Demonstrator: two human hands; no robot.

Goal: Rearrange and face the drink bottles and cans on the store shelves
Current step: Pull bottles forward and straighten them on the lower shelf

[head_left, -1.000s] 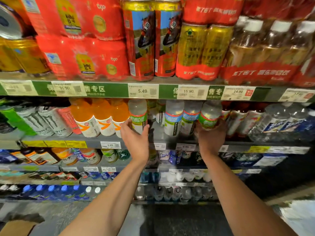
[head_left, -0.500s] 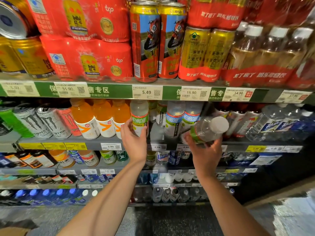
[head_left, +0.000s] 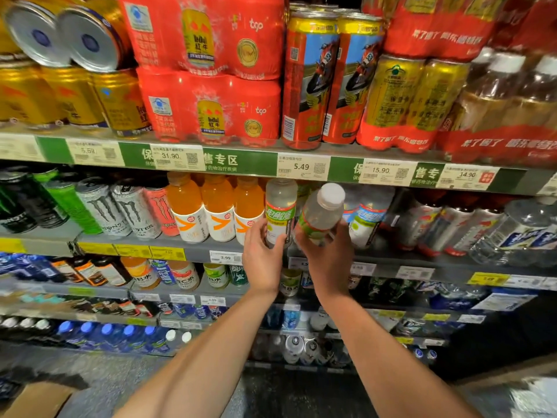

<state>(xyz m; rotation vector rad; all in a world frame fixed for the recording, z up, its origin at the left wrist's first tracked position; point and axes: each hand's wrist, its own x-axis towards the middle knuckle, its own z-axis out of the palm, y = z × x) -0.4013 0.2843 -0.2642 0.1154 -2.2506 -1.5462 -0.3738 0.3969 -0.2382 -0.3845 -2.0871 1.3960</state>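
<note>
A clear bottle with a green label (head_left: 279, 210) stands upright at the front of the second shelf (head_left: 196, 251), and my left hand (head_left: 262, 258) grips its lower part. My right hand (head_left: 328, 257) holds a second clear green-label bottle (head_left: 320, 215) off the shelf, tilted with its white cap up and to the right, right beside the first bottle. Three orange drink bottles (head_left: 217, 206) stand just left of them. White and blue labelled bottles (head_left: 366, 215) stand just right.
Monster cans (head_left: 120, 209) fill the left of the second shelf, clear water bottles (head_left: 521, 233) its right. Red multipacks (head_left: 208, 107) and tall cans (head_left: 310, 82) sit on the shelf above. Lower shelves hold several small bottles. A cardboard box (head_left: 36, 401) lies on the floor at lower left.
My right hand has pulled a green-label bottle off the shelf and carried it left, tilted, next to the bottle my left hand holds. The view has shifted closer and rightward.
</note>
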